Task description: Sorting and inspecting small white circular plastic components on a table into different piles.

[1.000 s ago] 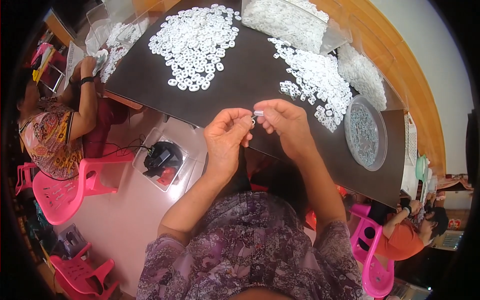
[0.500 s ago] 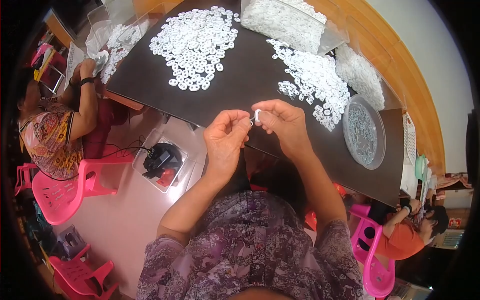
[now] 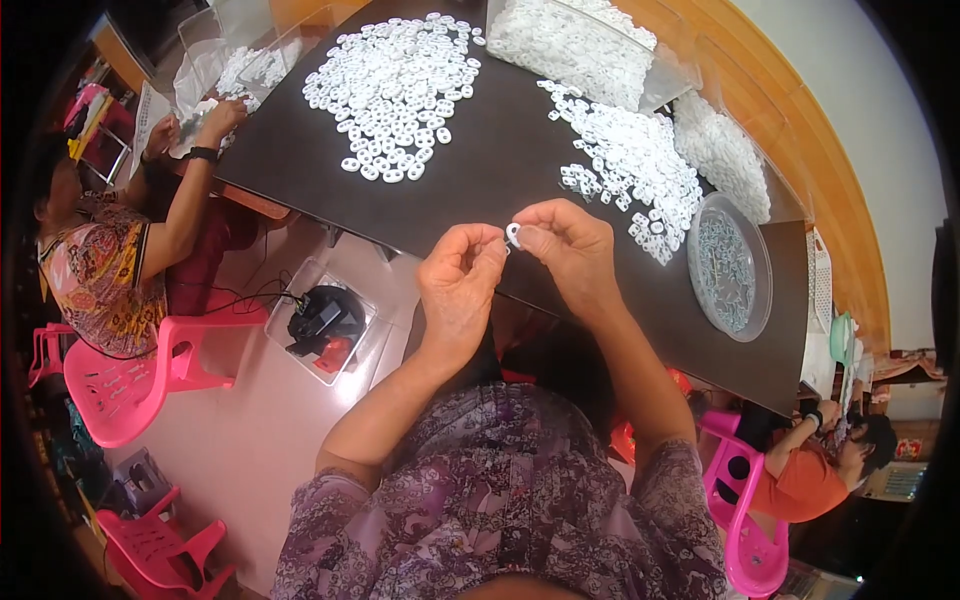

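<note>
Over the near edge of the dark table, my right hand [image 3: 572,252] pinches a small white oval plastic piece [image 3: 513,234] between thumb and fingers. My left hand [image 3: 460,288] meets it from the other side, its thumb and fingertips closed on something too small to make out. Beyond the hands to the left lies a heap of white two-holed oval pieces [image 3: 395,85]. To the right spreads a pile of smaller white pieces [image 3: 640,150], with a few metallic bits [image 3: 577,180] at its near edge. A round clear tub [image 3: 765,285] holds many small metal screw-like parts.
Clear bins of white pieces [image 3: 570,50] line the table's back. At left a person [image 3: 110,255] handles small parts; another in orange [image 3: 810,480] sits at right. Pink chairs [image 3: 120,385] and a clear box [image 3: 318,375] with a dark device stand on the floor.
The white piece has turned so more of its flat face shows; my hands stay close together. The person at left has reached a hand toward the white parts.
</note>
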The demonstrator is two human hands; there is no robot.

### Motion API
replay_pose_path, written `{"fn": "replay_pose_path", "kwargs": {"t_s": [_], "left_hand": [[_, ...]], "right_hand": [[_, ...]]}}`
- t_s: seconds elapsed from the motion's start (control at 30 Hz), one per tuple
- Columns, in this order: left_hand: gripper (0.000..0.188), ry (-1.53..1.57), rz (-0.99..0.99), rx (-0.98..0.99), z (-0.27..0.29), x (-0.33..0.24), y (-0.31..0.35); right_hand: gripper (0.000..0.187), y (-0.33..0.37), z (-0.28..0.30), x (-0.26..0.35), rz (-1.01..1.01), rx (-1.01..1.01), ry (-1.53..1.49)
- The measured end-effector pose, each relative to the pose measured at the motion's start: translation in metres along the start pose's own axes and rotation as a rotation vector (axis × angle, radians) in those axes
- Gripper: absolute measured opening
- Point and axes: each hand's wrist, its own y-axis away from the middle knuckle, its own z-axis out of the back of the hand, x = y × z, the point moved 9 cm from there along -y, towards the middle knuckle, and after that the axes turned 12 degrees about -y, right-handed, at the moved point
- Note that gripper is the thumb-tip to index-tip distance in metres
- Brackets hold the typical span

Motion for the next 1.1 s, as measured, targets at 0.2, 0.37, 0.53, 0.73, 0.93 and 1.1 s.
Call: {"fn": "replay_pose_path", "kwargs": {"t_s": [0.2, 0.37, 0.53, 0.73, 0.93, 1.1], "left_hand": [[0.011, 0.028, -0.032, -0.022, -0.003, -0.001, 0.0], [0.017, 0.093, -0.038, -0.008, -0.007, 0.0, 0.0], [0.021, 0.061, -0.018, 0.057, -0.011, 0.004, -0.002], [0.022, 0.183, 0.0, 0.07, -0.013, 0.008, -0.003], [0.022, 0.243, -0.08, 0.068, -0.014, 0.002, -0.001], [0.022, 0.205, -0.154, 0.064, -0.015, -0.001, 0.001]], "right_hand": [[0.011, 0.005, -0.004, 0.004, 0.039, -0.022, 0.057], [0.011, 0.006, -0.003, 0.006, 0.104, -0.016, 0.11], [0.011, 0.006, 0.003, -0.002, -0.015, -0.022, 0.016], [0.016, 0.015, -0.007, 0.005, 0.054, 0.011, -0.035], [0.024, 0.019, -0.004, -0.002, 0.124, 0.02, -0.015], [0.026, 0.026, -0.004, 0.014, 0.241, -0.035, 0.107]]}}
